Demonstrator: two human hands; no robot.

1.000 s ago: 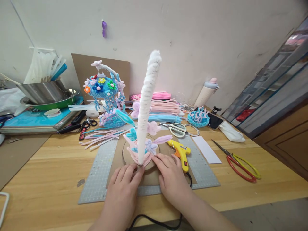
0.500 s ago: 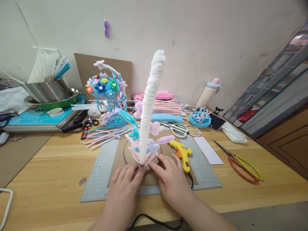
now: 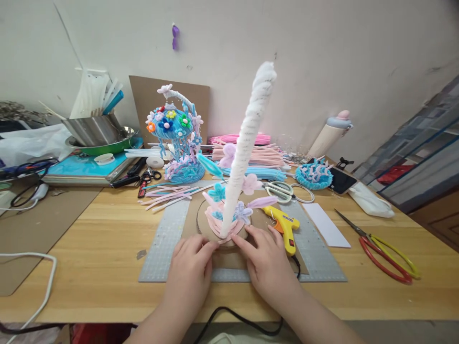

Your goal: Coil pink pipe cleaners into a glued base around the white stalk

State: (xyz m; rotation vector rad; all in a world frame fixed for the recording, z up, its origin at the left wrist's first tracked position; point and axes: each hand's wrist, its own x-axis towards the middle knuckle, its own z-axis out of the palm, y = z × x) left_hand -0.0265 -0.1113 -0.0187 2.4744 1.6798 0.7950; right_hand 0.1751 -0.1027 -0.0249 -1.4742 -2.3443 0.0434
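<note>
A white post wrapped in pipe cleaner [image 3: 247, 138] rises from a base of pink pipe cleaner [image 3: 212, 227] on a cardboard disc [image 3: 202, 224]. The post leans to the right. Fuzzy flowers and leaves surround its foot, among them a teal flower [image 3: 217, 192], a pink flower [image 3: 252, 184] and a lilac flower [image 3: 243, 212]. At the front of the base, my left hand [image 3: 190, 272] is closed, with thumb and forefinger at a pink strand's end. My right hand [image 3: 268, 263] presses the same strand with its forefinger; its other fingers curl over the disc's right side, and its thumb is mostly hidden.
A yellow glue gun [image 3: 287, 227] lies right of my right hand, its cord running towards me. Farther right are red-and-yellow-handled scissors [image 3: 383, 253] and white card [image 3: 326, 224]. Behind stand a blue pipe-cleaner jellyfish piece [image 3: 172, 126] and pipe-cleaner bundles [image 3: 251, 160].
The camera view has shifted, so most things sit farther right in the picture. The white post leans more to the right. Both hands stay at the front of the base.
</note>
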